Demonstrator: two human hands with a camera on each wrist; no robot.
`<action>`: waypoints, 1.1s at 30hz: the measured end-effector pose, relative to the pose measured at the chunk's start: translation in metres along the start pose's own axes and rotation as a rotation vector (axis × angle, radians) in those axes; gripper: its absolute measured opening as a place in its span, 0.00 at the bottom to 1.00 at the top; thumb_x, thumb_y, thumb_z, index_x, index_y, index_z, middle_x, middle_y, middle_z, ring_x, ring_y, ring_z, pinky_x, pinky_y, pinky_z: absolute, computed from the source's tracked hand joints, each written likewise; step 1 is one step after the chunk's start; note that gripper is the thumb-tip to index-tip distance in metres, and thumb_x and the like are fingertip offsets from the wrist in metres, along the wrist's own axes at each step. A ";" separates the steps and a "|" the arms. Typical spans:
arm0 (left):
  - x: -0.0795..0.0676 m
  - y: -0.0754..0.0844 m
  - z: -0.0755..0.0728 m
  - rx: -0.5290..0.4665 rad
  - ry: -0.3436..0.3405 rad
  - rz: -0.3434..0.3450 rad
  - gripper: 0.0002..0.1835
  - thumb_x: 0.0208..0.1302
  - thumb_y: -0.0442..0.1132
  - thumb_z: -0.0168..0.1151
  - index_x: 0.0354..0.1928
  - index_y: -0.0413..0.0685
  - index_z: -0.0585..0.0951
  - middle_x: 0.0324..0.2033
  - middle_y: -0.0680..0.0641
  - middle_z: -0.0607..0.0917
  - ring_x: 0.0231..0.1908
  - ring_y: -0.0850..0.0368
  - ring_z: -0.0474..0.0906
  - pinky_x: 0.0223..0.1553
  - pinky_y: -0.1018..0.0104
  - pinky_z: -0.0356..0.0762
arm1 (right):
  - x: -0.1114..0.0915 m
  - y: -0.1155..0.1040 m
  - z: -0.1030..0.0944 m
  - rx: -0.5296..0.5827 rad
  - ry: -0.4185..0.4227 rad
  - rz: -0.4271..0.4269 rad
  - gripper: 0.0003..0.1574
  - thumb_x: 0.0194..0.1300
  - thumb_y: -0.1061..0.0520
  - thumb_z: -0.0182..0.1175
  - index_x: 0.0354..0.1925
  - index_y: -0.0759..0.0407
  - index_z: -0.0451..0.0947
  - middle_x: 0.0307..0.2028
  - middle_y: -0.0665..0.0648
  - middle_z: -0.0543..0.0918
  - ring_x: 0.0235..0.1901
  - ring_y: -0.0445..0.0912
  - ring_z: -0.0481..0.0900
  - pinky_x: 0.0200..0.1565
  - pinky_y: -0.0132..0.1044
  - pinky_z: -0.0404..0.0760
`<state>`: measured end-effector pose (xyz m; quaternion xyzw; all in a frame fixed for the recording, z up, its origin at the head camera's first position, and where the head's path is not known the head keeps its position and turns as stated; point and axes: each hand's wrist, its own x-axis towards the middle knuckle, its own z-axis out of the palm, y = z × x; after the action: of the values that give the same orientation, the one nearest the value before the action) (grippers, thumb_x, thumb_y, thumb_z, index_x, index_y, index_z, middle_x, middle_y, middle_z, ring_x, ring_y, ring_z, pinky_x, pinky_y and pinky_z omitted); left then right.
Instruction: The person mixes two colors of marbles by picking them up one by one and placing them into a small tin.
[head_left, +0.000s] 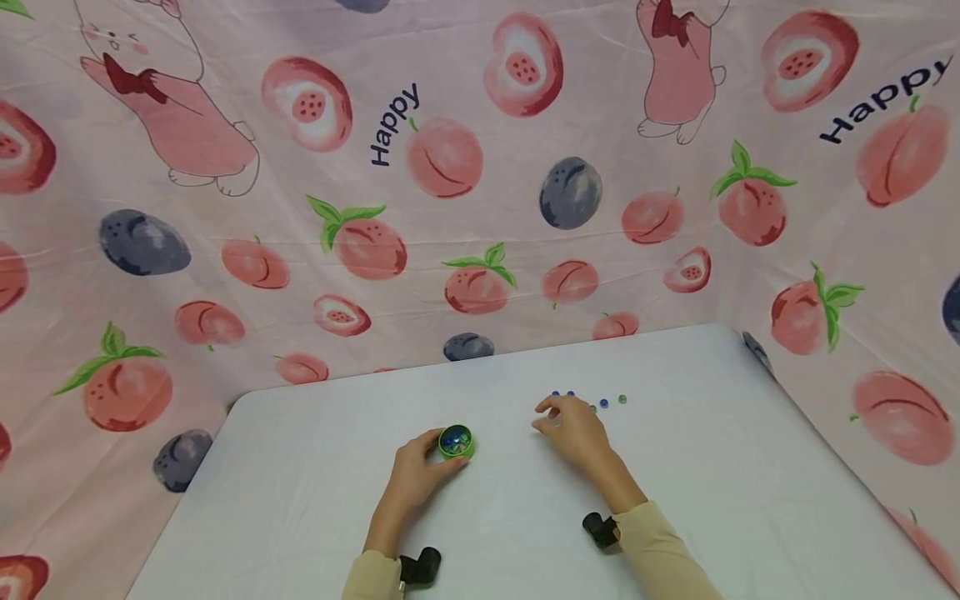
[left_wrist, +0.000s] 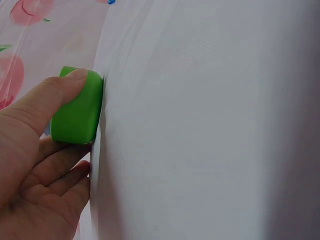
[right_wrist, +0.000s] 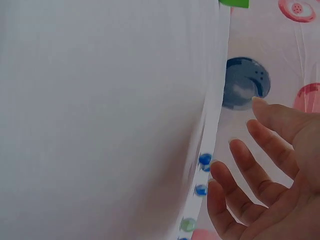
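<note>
My left hand (head_left: 415, 475) grips a small round green container (head_left: 467, 452) between thumb and fingers. The container stands upright on the table, and shiny blue and green marbles (head_left: 455, 439) show inside it. In the left wrist view my thumb lies across the container's green wall (left_wrist: 77, 117). To the right, my right hand (head_left: 576, 433) hovers just above the table with loosely bent fingers and nothing between them. Close by lie several loose marbles, among them a blue marble (head_left: 603, 403) and a green marble (head_left: 622, 399). In the right wrist view, blue marbles (right_wrist: 201, 190) appear beside the fingertips.
A white-covered table (head_left: 300, 500) spreads under both hands. Behind it and at its sides hangs a pink cloth (head_left: 450, 225) printed with peaches, plums and rabbits. A black wrist camera (head_left: 422, 567) sits at the left sleeve, and another black camera (head_left: 598, 530) at the right.
</note>
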<state>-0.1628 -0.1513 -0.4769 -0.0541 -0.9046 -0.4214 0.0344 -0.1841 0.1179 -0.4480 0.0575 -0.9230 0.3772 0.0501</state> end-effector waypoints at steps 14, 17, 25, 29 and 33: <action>0.000 0.000 0.000 -0.001 0.005 0.000 0.31 0.56 0.43 0.77 0.60 0.38 0.80 0.57 0.38 0.83 0.63 0.38 0.74 0.65 0.43 0.70 | 0.012 0.022 -0.014 -0.039 0.036 0.040 0.12 0.61 0.53 0.72 0.43 0.55 0.85 0.34 0.54 0.82 0.32 0.46 0.76 0.30 0.37 0.73; 0.000 0.000 0.000 -0.002 0.005 0.003 0.31 0.56 0.43 0.77 0.60 0.38 0.80 0.56 0.38 0.83 0.63 0.39 0.74 0.65 0.43 0.70 | 0.015 0.025 -0.012 -0.050 0.035 0.051 0.13 0.61 0.54 0.72 0.43 0.55 0.86 0.32 0.52 0.82 0.30 0.45 0.75 0.29 0.36 0.73; -0.001 0.000 0.000 -0.007 0.005 0.005 0.30 0.56 0.42 0.77 0.59 0.38 0.80 0.56 0.38 0.84 0.63 0.39 0.75 0.65 0.43 0.70 | 0.025 0.026 -0.006 -0.127 0.030 0.076 0.10 0.61 0.55 0.70 0.41 0.56 0.85 0.27 0.51 0.80 0.26 0.44 0.74 0.26 0.35 0.72; -0.001 0.001 0.000 -0.014 0.001 0.003 0.30 0.56 0.43 0.76 0.60 0.38 0.80 0.56 0.38 0.83 0.63 0.39 0.75 0.65 0.43 0.70 | 0.028 0.025 -0.001 -0.223 0.034 0.081 0.08 0.61 0.55 0.71 0.39 0.55 0.85 0.32 0.54 0.85 0.30 0.47 0.80 0.29 0.41 0.79; -0.002 0.001 0.000 -0.014 0.001 0.002 0.31 0.56 0.43 0.77 0.60 0.38 0.80 0.56 0.38 0.83 0.63 0.38 0.74 0.65 0.43 0.70 | 0.029 0.020 0.001 -0.307 0.042 0.075 0.07 0.61 0.56 0.71 0.37 0.55 0.83 0.39 0.58 0.87 0.38 0.53 0.84 0.35 0.49 0.82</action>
<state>-0.1607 -0.1508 -0.4762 -0.0549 -0.9015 -0.4278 0.0347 -0.2160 0.1294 -0.4593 0.0065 -0.9700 0.2345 0.0636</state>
